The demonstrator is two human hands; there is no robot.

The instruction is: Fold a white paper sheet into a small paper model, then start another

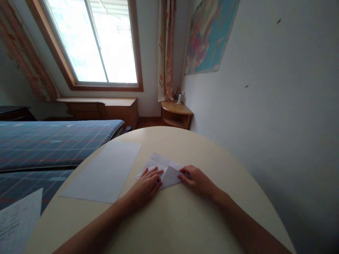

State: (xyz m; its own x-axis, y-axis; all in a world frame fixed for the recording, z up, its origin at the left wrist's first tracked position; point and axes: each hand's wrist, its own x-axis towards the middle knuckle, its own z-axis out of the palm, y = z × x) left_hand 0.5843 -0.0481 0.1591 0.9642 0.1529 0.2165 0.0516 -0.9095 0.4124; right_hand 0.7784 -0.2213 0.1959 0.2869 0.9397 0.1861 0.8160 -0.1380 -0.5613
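A folded sheet of white paper (169,174) with several creases lies on the round cream table (201,218). My left hand (149,181) rests flat on its left part, fingers stretched out and a little apart. At the paper's right edge, my right hand (194,180) pinches a corner between thumb and fingers. The paper under my left palm and inside my right fingertips is hidden.
Left of my hands lies a flat white sheet (103,173). A printed page (19,220) shows at the lower left. Beyond the table's left edge is a plaid mattress (53,144); a white wall (278,123) stands on the right.
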